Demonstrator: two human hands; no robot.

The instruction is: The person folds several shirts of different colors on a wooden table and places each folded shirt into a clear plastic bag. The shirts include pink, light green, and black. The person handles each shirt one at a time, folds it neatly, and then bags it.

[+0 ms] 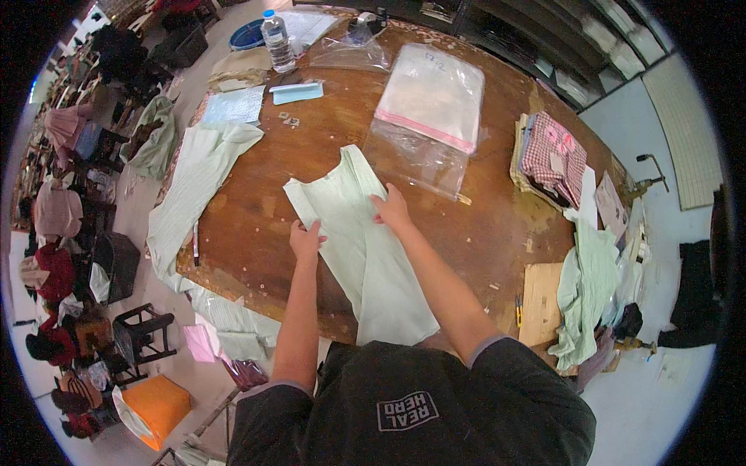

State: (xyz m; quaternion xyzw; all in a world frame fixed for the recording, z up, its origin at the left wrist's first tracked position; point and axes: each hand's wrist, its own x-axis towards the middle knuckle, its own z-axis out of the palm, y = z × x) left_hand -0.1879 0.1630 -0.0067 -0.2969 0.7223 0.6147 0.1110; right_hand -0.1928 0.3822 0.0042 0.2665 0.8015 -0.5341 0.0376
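Observation:
A pale green cloth garment (373, 262) lies lengthwise on the brown wooden table (466, 256), its lower end close to my body. My left hand (306, 239) holds its left edge, thumb on top of the cloth. On the garment's right side, my right hand (391, 207) pinches the fabric near the upper part. The narrower top end, with a curved edge, points away from me. Another pale green garment (195, 186) hangs over the table's left edge. Clear plastic bags with a pink strip (431, 99) lie beyond my right hand.
Folded checked cloths (553, 151) are stacked at right, above a crumpled green garment (588, 285) and a yellow cutter (518, 310) beside a wooden board (539, 300). A water bottle (278, 43) stands at the far left. An orange bag (154, 408) and stool (143, 335) are on the floor; people sit beyond.

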